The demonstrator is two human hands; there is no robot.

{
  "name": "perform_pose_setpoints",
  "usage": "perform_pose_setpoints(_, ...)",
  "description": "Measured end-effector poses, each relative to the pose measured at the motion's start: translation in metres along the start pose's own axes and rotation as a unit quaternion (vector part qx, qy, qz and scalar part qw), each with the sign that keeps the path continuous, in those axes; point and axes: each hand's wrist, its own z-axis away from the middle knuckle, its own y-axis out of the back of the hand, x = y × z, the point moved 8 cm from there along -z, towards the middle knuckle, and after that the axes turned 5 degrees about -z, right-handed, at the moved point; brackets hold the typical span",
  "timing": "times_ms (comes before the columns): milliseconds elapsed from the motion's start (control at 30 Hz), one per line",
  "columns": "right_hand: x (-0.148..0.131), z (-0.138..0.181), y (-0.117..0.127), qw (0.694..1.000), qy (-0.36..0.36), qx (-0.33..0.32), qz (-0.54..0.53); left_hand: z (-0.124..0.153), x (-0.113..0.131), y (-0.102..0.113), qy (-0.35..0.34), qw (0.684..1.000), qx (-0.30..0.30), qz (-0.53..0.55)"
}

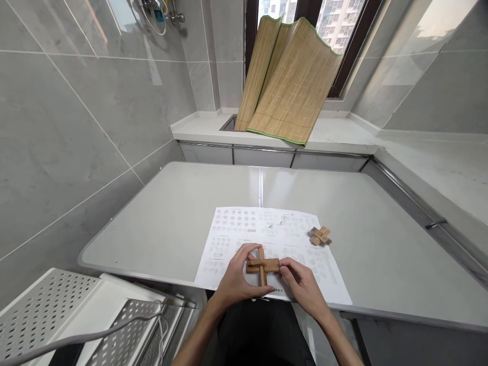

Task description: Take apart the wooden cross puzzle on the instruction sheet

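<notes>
Both hands closed on a wooden cross puzzle (263,265) above the instruction sheet (244,229): left hand (236,279) steadies one end, right hand (301,282) pinches the other. Best kept level, bars square.

Printed sheet (244,229) (diagrams, text): too small, unreadable.

The crossed puzzle (263,265) was bare matt wood (so was the smaller one (321,236)), lying on printed paper (244,239) over a smooth grey table (171,213).
</notes>
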Motion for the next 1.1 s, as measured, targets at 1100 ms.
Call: perform_pose_setpoints(1100, 0.007, 0.001, 0.001, 0.996, -0.071, -0.029, -0.046, 0.000, 0.000, -0.010, -0.024, 0.997, -0.042, 0.057)
